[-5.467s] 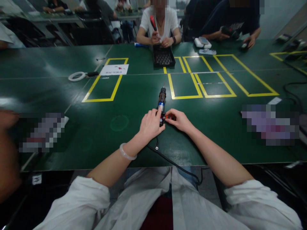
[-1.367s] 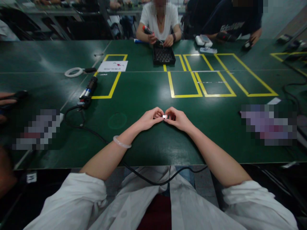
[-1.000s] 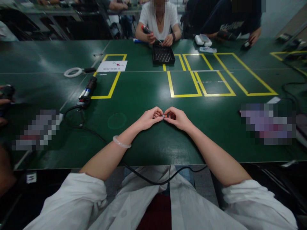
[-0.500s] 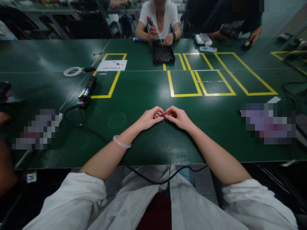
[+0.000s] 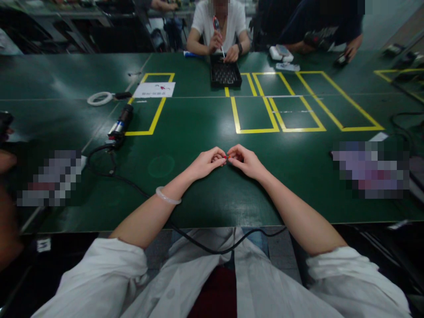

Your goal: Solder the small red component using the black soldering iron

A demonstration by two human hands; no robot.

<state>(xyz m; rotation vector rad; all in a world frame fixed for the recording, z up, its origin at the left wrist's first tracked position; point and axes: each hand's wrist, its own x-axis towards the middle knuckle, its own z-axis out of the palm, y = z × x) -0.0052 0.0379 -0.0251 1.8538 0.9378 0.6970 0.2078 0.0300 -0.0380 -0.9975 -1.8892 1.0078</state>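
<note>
Red-flecked, the small part [image 5: 227, 157] pinched by the left hand [image 5: 208, 163] and right hand [image 5: 247, 160] seems light, stiff, best held endwise.

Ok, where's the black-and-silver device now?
In the head view, the device lies left of the left hand, across the left edge of a yellow outline, nearer than the white sheet.

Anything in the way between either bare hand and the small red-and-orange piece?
Nothing visible: the fingertips of the left hand and right hand are right at the small red-and-orange piece. The black-and-silver cylindrical tool lies left of both hands, out of the way.
</note>
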